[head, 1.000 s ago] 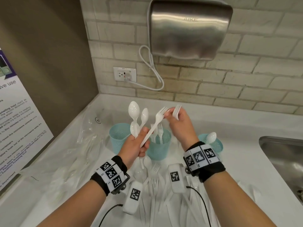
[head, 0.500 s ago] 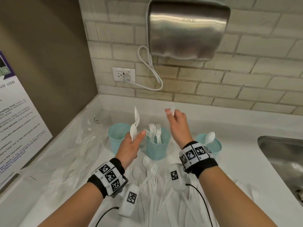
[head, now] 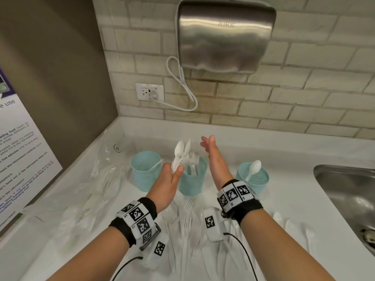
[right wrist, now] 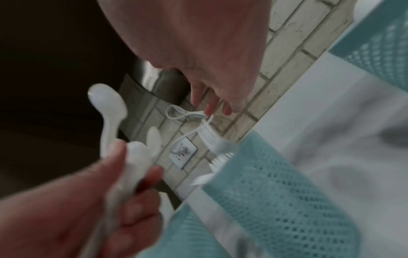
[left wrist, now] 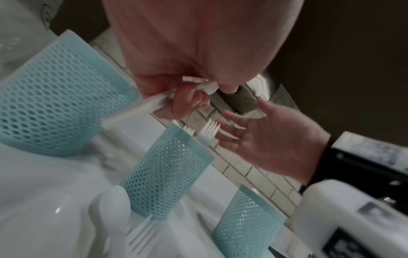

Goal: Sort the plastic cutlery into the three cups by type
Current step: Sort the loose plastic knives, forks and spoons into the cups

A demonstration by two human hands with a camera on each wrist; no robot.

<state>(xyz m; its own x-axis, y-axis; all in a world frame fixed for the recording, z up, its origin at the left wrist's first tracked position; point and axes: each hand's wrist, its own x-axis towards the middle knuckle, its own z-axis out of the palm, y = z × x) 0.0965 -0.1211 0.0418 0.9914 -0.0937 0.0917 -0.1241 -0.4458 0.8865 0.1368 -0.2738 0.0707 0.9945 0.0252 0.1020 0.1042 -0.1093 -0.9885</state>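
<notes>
White spoons (head: 178, 154) in raised left hand (head: 169, 180)

**Tiled corner with a dryer above the counter**

I saw pale brick tile (head: 304, 94) behind a white counter (head: 284, 199). A steel hand dryer (head: 225, 35) hung high, its cord looping to a wall outlet (head: 149, 91). A brown panel (head: 60, 67), a poster (head: 20, 149) and a steel sink (head: 349, 191) flanked them.

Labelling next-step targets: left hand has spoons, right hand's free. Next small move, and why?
Probably carry the white plastic spoons that the left hand grips across to the right teal mesh cup. That cup already holds a spoon, while the middle teal mesh cup holds forks. The right hand is open and holds nothing, so it could take them over.
</notes>
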